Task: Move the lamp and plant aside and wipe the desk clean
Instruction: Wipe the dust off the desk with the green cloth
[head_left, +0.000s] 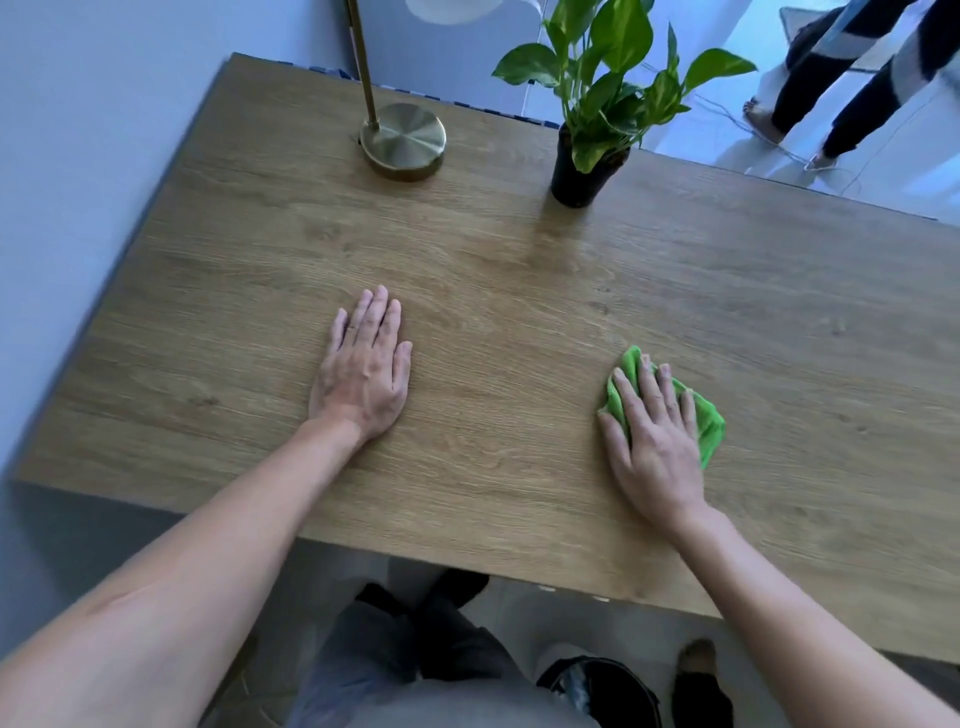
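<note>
Head view, lamp (404, 140): round brass base at the tabletop's (519, 291) far edge, straight ahead of the left hand (361, 371).
Plant (602, 78): leafy, in a black pot (574, 179), just right of the lamp, nearer the right hand (652, 431).
Left hand: flat on the tabletop, fingers straight and together.
Right hand: fingers spread, pressing a green cloth (710, 423) flat.

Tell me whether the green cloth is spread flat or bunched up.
Bunched up. The green cloth bulges in crumpled folds around the right hand, which presses it onto the desk.
</note>
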